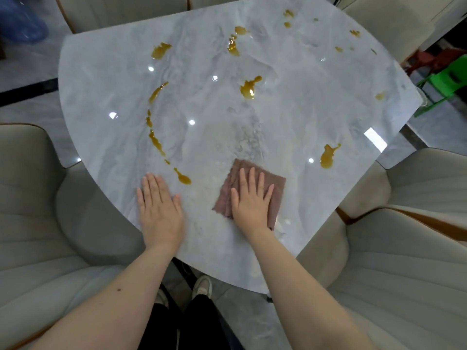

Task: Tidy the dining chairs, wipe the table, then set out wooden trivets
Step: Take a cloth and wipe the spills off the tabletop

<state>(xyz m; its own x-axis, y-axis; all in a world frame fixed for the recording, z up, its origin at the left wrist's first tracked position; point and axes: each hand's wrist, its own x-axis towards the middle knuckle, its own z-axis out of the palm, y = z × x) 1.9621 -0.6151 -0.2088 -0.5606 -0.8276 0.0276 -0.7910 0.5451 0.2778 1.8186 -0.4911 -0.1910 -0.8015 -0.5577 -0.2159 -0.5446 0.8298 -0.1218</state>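
Folded brown cloth [252, 188] flat on the table [290, 117], near its near edge, a little right of middle. Pinned under the right hand [250, 200], fingers straight and slightly spread, pressing down, not curled round the fabric. Left hand [159, 205] flat on bare marble just beside, palm down, fingers straight and together, holding nothing.

Nearest amber spill [183, 178] between the two hands, just left of the cloth and just off the left fingertips; long axis slanting up-left, first link of a dotted trail curving away toward the left edge. Another puddle [328, 155] up-right of the cloth, toward the right edge. Larger blots [249, 88] well beyond, mid-table, and more scattered toward the far edge. Probably a short leftward sweep next, right hand nearer the job.

Glossy grey marble top, ceiling lights mirrored. Beige padded chairs [30, 198] tucked close on both sides; green plastic stool [444, 79] beyond the far right corner. No trivets in view.
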